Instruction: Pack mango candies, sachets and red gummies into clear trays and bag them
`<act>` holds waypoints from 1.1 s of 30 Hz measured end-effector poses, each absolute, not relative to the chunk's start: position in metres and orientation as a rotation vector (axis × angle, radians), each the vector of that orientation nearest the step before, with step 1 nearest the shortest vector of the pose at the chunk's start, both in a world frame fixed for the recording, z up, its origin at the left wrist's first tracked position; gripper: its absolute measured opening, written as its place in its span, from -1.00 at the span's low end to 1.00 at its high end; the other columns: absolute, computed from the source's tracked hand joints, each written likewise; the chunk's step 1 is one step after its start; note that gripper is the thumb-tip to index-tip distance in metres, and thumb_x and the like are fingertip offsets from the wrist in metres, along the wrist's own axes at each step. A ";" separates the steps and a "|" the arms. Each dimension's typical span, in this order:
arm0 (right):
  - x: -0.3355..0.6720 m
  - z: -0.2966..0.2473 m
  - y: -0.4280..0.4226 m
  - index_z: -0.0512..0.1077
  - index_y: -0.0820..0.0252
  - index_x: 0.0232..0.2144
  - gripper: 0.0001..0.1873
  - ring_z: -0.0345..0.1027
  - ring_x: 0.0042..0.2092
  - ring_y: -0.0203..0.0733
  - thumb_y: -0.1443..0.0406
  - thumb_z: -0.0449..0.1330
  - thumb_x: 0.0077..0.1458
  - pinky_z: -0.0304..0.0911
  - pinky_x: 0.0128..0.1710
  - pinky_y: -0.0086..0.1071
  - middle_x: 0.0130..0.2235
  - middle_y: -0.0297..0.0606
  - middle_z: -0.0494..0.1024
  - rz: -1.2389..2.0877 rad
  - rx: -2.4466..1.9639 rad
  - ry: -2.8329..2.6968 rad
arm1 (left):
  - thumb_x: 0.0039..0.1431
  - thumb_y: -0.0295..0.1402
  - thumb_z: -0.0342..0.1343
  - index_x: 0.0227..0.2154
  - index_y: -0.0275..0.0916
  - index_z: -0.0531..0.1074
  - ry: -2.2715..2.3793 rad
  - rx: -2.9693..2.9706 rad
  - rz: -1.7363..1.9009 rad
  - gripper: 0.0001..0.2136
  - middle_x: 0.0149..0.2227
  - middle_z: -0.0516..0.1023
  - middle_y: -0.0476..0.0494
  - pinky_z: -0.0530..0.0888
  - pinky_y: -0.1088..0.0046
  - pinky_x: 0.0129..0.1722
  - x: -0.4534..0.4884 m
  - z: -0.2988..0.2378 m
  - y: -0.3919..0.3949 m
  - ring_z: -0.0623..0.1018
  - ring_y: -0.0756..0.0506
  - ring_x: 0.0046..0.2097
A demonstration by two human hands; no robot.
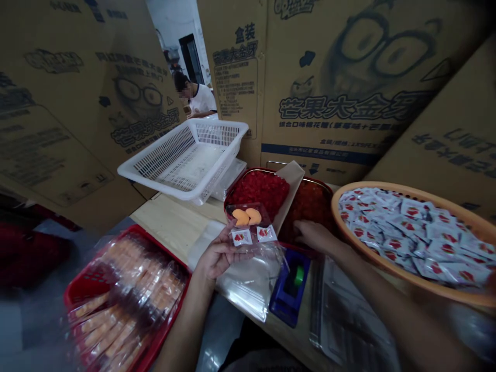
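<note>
My left hand [221, 257] grips a clear plastic tray [248, 228] by its near left side. Two orange candy-like pieces [247, 217] lie in its far part, and two white sachets [266, 234] with red prints sit in the near part. My right hand [312, 235] reaches into a container of dark orange-red pieces [311, 202], fingers bent together with the tips hidden among them. Left of it, a red-rimmed container holds bright red pieces [259, 189]. A translucent divider [291, 192] stands between these two heaps.
An orange basket [349, 192] full of sachets stands right. A red basket [178, 305] with filled clear packs is at left. A white basket [157, 187] sits behind. A blue tape dispenser [284, 305] and clear trays [344, 310] lie near. Cartons [236, 103] surround; a person [201, 101] is beyond.
</note>
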State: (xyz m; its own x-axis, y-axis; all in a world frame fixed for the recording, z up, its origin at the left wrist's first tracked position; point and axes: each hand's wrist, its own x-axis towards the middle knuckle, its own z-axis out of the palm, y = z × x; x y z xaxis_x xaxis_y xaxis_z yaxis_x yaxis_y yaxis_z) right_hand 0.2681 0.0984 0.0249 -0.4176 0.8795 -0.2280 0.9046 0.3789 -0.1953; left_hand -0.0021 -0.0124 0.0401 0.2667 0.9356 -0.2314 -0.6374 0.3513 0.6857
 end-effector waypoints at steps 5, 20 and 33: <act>0.278 0.013 0.099 0.42 0.25 -0.32 -0.86 0.38 -0.22 -0.12 0.45 0.13 0.02 0.16 -0.29 -0.38 -0.23 -0.08 0.46 -0.420 1.658 2.559 | -0.19 -0.72 0.04 0.24 0.01 0.05 0.692 0.530 1.151 -0.13 0.02 0.49 -0.11 0.44 0.21 -0.01 -0.006 0.030 -0.008 0.55 -0.15 -0.06; 0.289 0.034 0.093 0.37 0.15 -0.40 -0.88 0.35 -0.49 -0.25 0.25 0.15 -0.06 0.24 -0.53 -0.43 -0.48 -0.32 0.48 -1.777 2.325 2.332 | -0.25 -0.72 0.04 0.22 -0.02 0.11 0.686 0.493 1.172 -0.12 -0.07 0.55 -0.11 0.44 0.12 -0.02 -0.008 0.015 -0.004 0.57 -0.18 -0.12; 0.227 0.071 0.046 0.46 0.19 -0.43 -0.79 0.36 -0.46 -0.23 0.22 0.07 0.04 0.27 -0.46 -0.41 -0.49 -0.31 0.50 -1.649 1.676 2.435 | -0.23 -0.72 0.05 0.20 0.00 0.12 0.692 0.475 1.168 -0.14 -0.05 0.53 -0.10 0.48 0.16 -0.07 -0.009 0.013 -0.004 0.59 -0.17 -0.17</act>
